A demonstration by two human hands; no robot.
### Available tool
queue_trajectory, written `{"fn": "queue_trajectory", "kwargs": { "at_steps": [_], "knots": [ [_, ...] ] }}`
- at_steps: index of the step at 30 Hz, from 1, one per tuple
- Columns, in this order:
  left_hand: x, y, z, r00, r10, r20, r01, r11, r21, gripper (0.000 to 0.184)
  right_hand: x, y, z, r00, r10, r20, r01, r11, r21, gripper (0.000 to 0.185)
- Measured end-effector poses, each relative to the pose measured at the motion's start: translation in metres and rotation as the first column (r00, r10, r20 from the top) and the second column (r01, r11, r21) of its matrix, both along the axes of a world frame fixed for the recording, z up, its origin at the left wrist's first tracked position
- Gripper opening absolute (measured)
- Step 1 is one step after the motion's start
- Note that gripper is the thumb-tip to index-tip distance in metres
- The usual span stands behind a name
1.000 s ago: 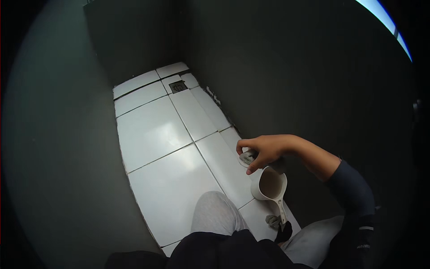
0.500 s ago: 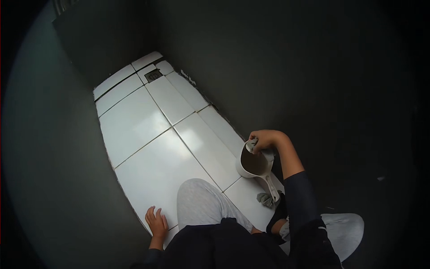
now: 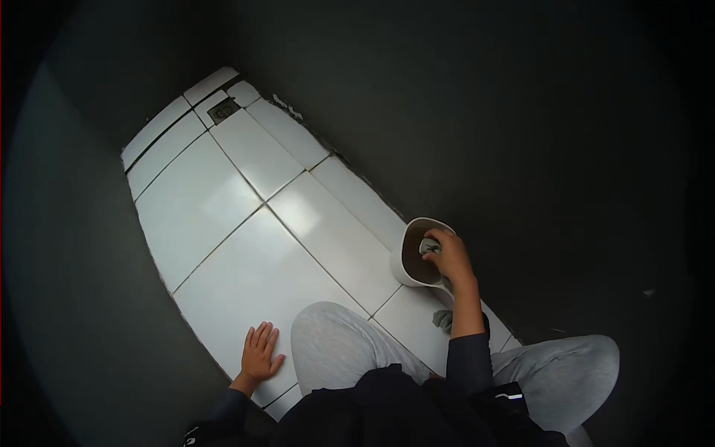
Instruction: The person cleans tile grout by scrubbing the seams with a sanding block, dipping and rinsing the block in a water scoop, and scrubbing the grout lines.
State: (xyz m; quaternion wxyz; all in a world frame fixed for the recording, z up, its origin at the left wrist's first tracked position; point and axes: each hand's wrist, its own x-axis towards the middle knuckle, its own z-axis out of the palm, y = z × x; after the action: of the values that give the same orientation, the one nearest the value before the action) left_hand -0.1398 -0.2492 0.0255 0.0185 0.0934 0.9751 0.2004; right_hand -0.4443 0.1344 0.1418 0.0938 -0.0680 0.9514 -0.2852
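My right hand [image 3: 452, 259] is pinched on a small crumpled grey cloth [image 3: 430, 246] over the mouth of a white water dipper [image 3: 399, 270]. Brownish liquid appears to be inside the dipper, which stands on the white tiled floor [image 3: 298, 276]; my forearm covers most of its handle. Beside the handle lies a second crumpled grey cloth [image 3: 442, 321], partly behind my arm. Palm down on the tiles, my left hand [image 3: 260, 356] rests with its fingers stretched out, left of my knee.
A dark square drain grate [image 3: 223, 112] is set in the tiles at the far end. Dark walls [image 3: 484, 134] border the narrow floor on both sides. My bent knee [image 3: 324, 339] in grey trousers juts over the tiles in front.
My right hand has moved from the dipper's far rim to over its opening, still with the cloth. My left hand has flattened onto the floor. The view has shifted slightly.
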Motion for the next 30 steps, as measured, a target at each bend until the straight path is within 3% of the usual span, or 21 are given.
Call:
{"fn": "queue_trajectory", "kwargs": {
  "at_steps": [3,6,8,11,13,14,17,19,21,23,25,27,28,29,30],
  "knots": [
    [-0.003,0.002,0.004,0.996,0.075,0.039,-0.076,0.997,0.025,0.059,-0.004,-0.004,0.002,1.0,-0.003,0.021,0.002,0.998,0.07,0.045],
    [-0.001,-0.003,0.004,0.997,0.078,0.004,-0.078,0.997,-0.014,0.055,-0.008,-0.004,0.001,0.971,-0.057,0.231,0.029,0.992,0.125,0.047],
    [-0.001,-0.006,0.001,0.995,0.095,-0.014,-0.094,0.995,0.008,0.054,-0.01,0.001,-0.002,0.961,-0.059,0.271,0.008,0.983,0.186,0.045],
    [-0.002,-0.007,0.002,0.992,0.115,-0.044,-0.113,0.993,0.035,0.049,-0.016,0.009,-0.013,0.966,-0.029,0.257,-0.022,0.981,0.194,0.044],
    [-0.001,-0.01,-0.003,0.996,0.085,-0.04,-0.083,0.996,0.038,0.046,-0.021,0.004,-0.02,0.931,-0.159,0.328,0.041,0.939,0.34,0.049],
    [-0.001,-0.011,-0.003,0.993,0.096,-0.066,-0.089,0.991,0.099,0.044,-0.023,0.0,-0.023,0.935,-0.15,0.32,0.039,0.944,0.328,0.049],
    [0.001,-0.01,-0.008,0.994,0.088,-0.069,-0.083,0.994,0.072,0.044,-0.013,0.007,-0.029,0.896,-0.222,0.386,0.065,0.923,0.38,0.05],
    [0.0,-0.008,-0.005,0.992,0.111,-0.052,-0.108,0.992,0.064,0.044,-0.011,0.002,-0.026,0.93,-0.186,0.317,0.069,0.936,0.346,0.048],
    [0.0,-0.008,-0.007,0.99,0.119,-0.077,-0.115,0.992,0.06,0.044,-0.008,0.004,-0.018,0.938,-0.18,0.298,0.087,0.949,0.302,0.049],
    [-0.003,-0.009,-0.007,0.986,0.118,-0.114,-0.115,0.993,0.039,0.043,-0.009,0.008,-0.006,0.978,-0.081,0.191,0.073,0.996,0.049,0.049],
    [-0.002,-0.004,-0.01,0.984,0.119,-0.133,-0.117,0.993,0.027,0.042,-0.012,0.014,0.009,0.969,-0.073,0.237,0.138,0.953,-0.269,0.045],
    [-0.014,-0.002,-0.017,0.951,0.307,-0.036,-0.301,0.946,0.124,0.039,-0.009,0.011,0.036,0.957,-0.035,0.287,0.188,0.829,-0.527,0.045],
    [-0.034,-0.001,-0.012,0.902,0.399,-0.166,-0.362,0.907,0.215,0.032,-0.005,0.01,0.042,0.961,-0.037,0.275,0.202,0.772,-0.603,0.038],
    [-0.056,-0.003,-0.006,0.904,0.392,-0.17,-0.354,0.91,0.214,0.032,-0.003,0.011,0.044,0.961,-0.044,0.272,0.206,0.769,-0.605,0.038],
    [-0.078,-0.006,0.0,0.84,0.509,-0.188,-0.421,0.83,0.366,0.028,-0.001,0.013,0.044,0.946,-0.085,0.312,0.274,0.724,-0.633,0.033]
  ]
}}
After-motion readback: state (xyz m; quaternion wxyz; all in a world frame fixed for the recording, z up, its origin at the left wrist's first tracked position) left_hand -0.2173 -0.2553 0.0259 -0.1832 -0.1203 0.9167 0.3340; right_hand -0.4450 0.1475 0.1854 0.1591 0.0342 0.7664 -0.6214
